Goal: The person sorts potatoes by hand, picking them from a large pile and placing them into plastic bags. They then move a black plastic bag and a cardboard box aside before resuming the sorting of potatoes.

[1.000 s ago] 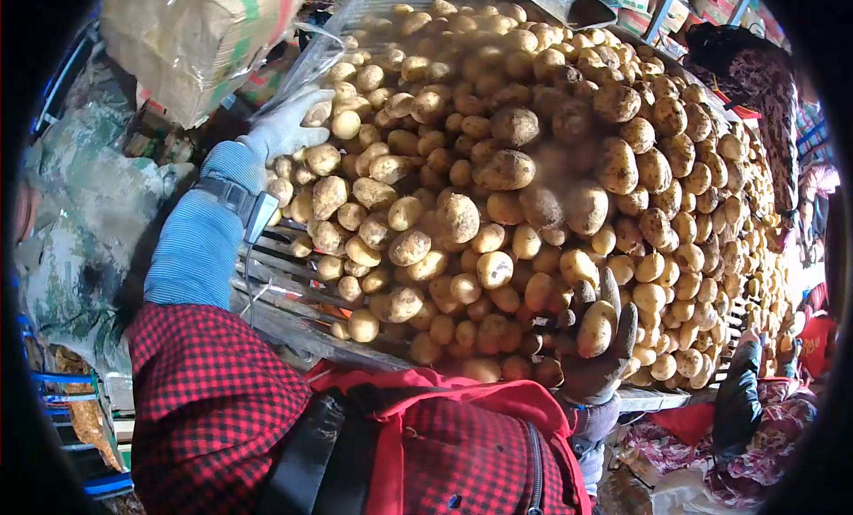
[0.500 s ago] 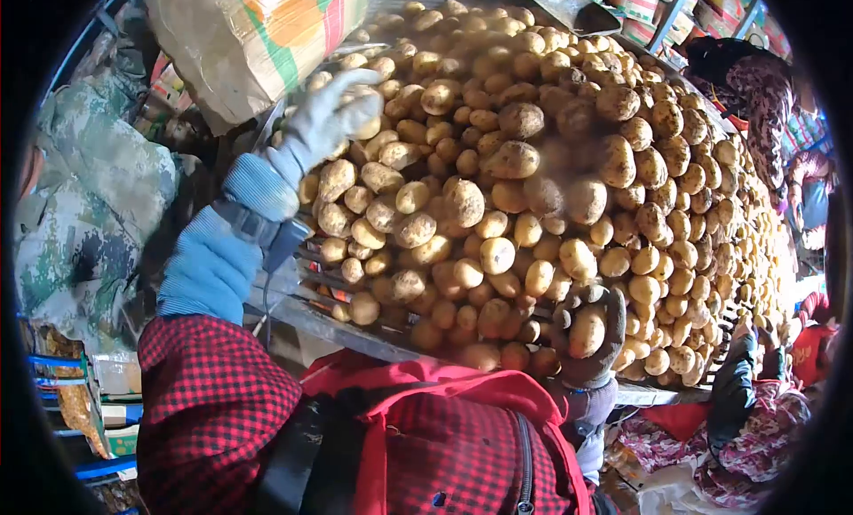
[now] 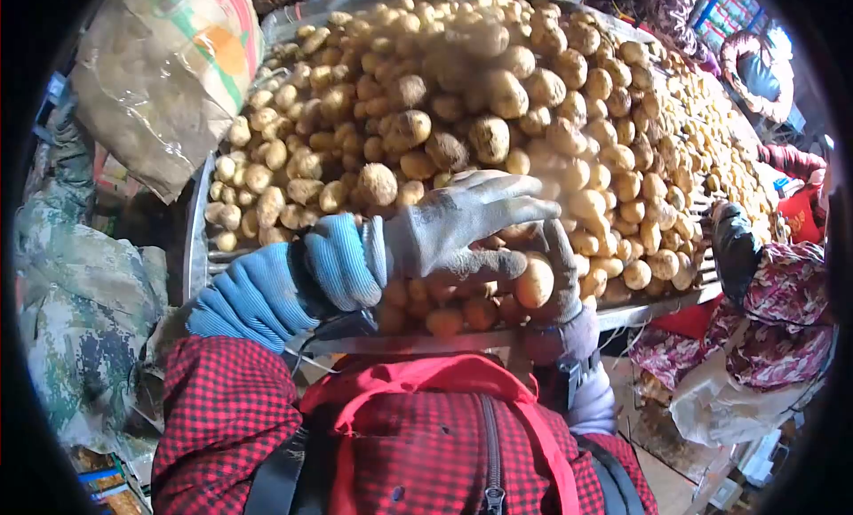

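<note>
My left hand (image 3: 475, 223), in a grey coated glove below a blue knitted cuff, reaches over the heap of potatoes (image 3: 378, 184) toward my right hand. Its fingers are stretched out, with the thumb apart and its tip close to a potato (image 3: 534, 282). That potato, smooth and pale brown, rests in my gloved right hand (image 3: 562, 279), whose fingers curl up around its far side. Below the left palm, more potatoes lie in shadow near the front edge. The heap holds both clean yellow potatoes and larger ones with soil on them.
A slatted metal table (image 3: 200, 239) with a raised rim carries the heap. A printed brown carton (image 3: 164, 79) stands at its left, above camouflage cloth (image 3: 80, 319). At right, a co-worker's dark-gloved hand (image 3: 736, 239) is at the table edge; another person's patterned sleeve (image 3: 662, 8) shows behind.
My left hand has swung from the left side of the heap to beside my right hand. The right hand still has a potato in it. The view has shifted.
</note>
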Motion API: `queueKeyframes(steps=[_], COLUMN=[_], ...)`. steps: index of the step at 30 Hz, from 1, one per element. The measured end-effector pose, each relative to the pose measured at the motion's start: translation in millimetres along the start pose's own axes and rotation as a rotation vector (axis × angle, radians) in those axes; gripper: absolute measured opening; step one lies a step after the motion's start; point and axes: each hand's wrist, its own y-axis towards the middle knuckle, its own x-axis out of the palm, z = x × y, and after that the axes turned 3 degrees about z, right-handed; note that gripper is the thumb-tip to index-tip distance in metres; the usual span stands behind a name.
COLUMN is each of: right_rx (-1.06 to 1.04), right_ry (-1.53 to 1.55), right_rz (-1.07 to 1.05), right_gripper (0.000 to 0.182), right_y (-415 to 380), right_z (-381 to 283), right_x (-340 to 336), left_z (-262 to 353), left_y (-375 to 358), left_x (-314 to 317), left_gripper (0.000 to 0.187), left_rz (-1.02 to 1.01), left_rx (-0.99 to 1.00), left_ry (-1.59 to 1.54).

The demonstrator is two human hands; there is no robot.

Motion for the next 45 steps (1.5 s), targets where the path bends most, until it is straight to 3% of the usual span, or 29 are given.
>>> queueKeyframes(steps=[1, 3, 4, 5, 6, 7, 10, 12, 13, 15, 16, 18, 21, 22, 23, 25, 27, 29, 31, 32, 33, 35, 36, 40, 43, 44, 45], right_rx=[0.007, -0.166, -0.248, -0.329, -0.775, -1.123, -0.959, -0.836, -0.834, -0.996, -1.120, -1.016, -1.063, -1.079, -1.098, -1.142, -1.199, -1.236, -1.064, -1.160, -1.166, -1.095, -1.097, -1.194, -1.052, -1.091, -1.127], right_ry=[-0.028, 0.094, 0.061, 0.024, -0.726, -0.915, -1.042, -0.606, -0.605, -0.939, -0.916, -0.877, -0.878, -0.890, -0.894, -0.904, -0.900, -0.891, -0.962, -0.992, -0.982, -1.146, -1.012, -1.011, -1.059, -1.071, -1.082], right_rz=[0.048, -0.048, -0.078, -0.102, 0.029, 0.049, 0.051, 0.133, 0.122, 0.043, 0.022, 0.045, 0.035, 0.032, 0.033, 0.018, -0.013, -0.033, 0.091, 0.112, 0.132, 0.202, 0.114, 0.103, 0.107, 0.092, 0.079], right_gripper=[0.066, 0.060, 0.059, 0.060, 0.050, 0.043, 0.051, 0.062, 0.062, 0.079, 0.082, 0.084, 0.083, 0.082, 0.082, 0.082, 0.082, 0.081, 0.070, 0.062, 0.062, 0.067, 0.076, 0.085, 0.095, 0.094, 0.093], right_y=[2, 0, 4, 9, 16, 14, 7, 16, 14, 10, -1, -3, 1, 2, 5, 14, 23, 23, 14, 12, 9, 2, 9, 7, 1, 2, 2], right_z=[-2, -9, -7, -1, 16, 19, 3, 21, 20, 13, 15, 16, 20, 20, 20, 20, 22, 21, 14, 12, 13, 12, 16, 16, 14, 12, 10], right_x=[-8, 22, 11, -9, -54, -38, -25, -49, -54, -47, -32, -40, -45, -47, -49, -54, -62, -60, -46, -38, -38, -41, -48, -47, -49, -47, -45], left_z=[-4, -17, -30, -34, -42, -52, -76, -83, -95, -121, -120, -120, -91, -114, -111, -92, -51, -39, -46, -62, -63, -66, -71, -90, -109, -95, -91], left_y=[5, 15, 17, 19, 13, 2, -28, -43, -56, -87, -104, -115, -91, -104, -97, -58, -12, 2, -6, -13, -18, -29, -35, -68, -69, -52, -35], left_x=[-6, -16, -18, -19, -21, -26, -43, -65, -80, -104, -108, -115, -135, -145, -143, -132, -97, -50, -23, -29, -38, -59, -74, -122, -145, -135, -125], left_gripper=[0.060, 0.061, 0.056, 0.051, 0.051, 0.052, 0.063, 0.064, 0.063, 0.061, 0.059, 0.056, 0.049, 0.044, 0.044, 0.043, 0.051, 0.058, 0.062, 0.059, 0.056, 0.056, 0.056, 0.057, 0.054, 0.051, 0.053], left_rz=[-0.001, 0.137, 0.086, -0.089, -0.119, -0.148, 0.007, 0.056, 0.073, -0.085, -0.044, 0.079, -0.099, -0.023, -0.019, 0.267, 0.053, -0.264, -0.162, -0.090, -0.090, -0.052, -0.076, -0.020, -0.097, 0.003, 0.098], left_rx=[0.007, 0.021, -0.004, -0.123, -0.091, -0.058, -0.114, -0.264, -0.328, -0.554, -0.604, -0.630, -0.930, -0.780, -0.778, -0.256, -0.124, -0.282, -0.235, -0.199, -0.320, -0.370, -0.432, -0.763, -0.718, -0.672, -0.466], left_ry=[0.021, 0.174, 0.324, 0.549, 0.675, 0.803, 0.872, 0.812, 0.779, 0.968, 0.919, 0.822, 1.013, 1.101, 1.104, 0.999, 0.740, 0.627, 0.776, 0.673, 0.546, 0.597, 0.679, 0.856, 1.274, 1.209, 1.099])
